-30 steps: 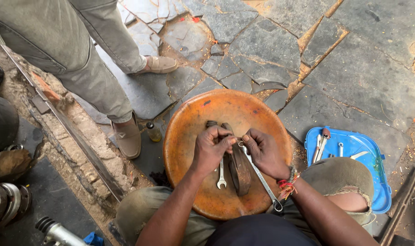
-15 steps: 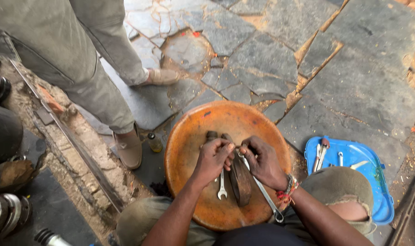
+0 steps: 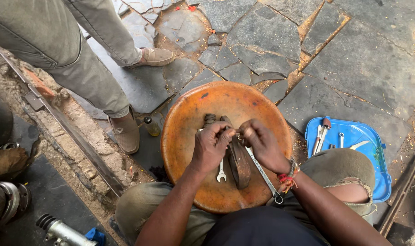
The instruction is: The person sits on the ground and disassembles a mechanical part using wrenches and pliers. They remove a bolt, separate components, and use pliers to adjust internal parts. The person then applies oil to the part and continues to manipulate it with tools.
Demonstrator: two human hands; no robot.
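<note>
A round orange metal basin (image 3: 184, 123) sits upside down between my knees. On it lie a curved dark brake shoe (image 3: 239, 165), a short wrench (image 3: 221, 172) and a long wrench (image 3: 263, 176). My left hand (image 3: 210, 145) and my right hand (image 3: 260, 142) meet at the upper end of the brake shoe. Both pinch a small metal part between their fingertips. What that part is cannot be made out.
Another person's legs and tan shoes (image 3: 125, 132) stand at the left on the stone paving. A small bottle (image 3: 152, 126) stands beside the basin. A blue tray (image 3: 380, 150) with tools lies at the right. Metal parts (image 3: 7, 202) lie at the lower left.
My hands stay on the small part at the top of the brake shoe. The view has shifted, with the basin now sitting lower and closer. The standing person has barely moved.
</note>
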